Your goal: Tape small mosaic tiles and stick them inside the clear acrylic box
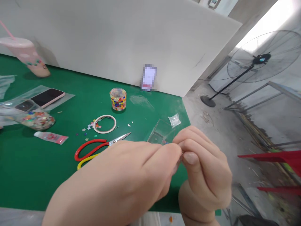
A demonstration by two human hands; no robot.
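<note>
Above the front right part of the green table, my left hand (138, 169) and my right hand (207, 166) meet fingertip to fingertip. Both are closed in a pinch. Whatever sits between the fingers is tiny and mostly hidden; only a dark speck shows where they touch. Just behind the hands lies a clear plastic box (157, 131), partly covered by my fingers. Scissors (115, 140) with one red and one yellow handle lie beyond my left hand, which hides part of them. A ring of white tape (104, 124) rests on small colourful pieces (90, 126).
A cup covered in coloured tiles (118, 99) stands mid-table. At left are a bag of colourful pieces (39, 120), a small tube (51, 137), a phone (48, 97) and a pink drink cup (28, 56). A small clear bag (174, 120) lies near the right edge. A fan (261, 59) stands beyond.
</note>
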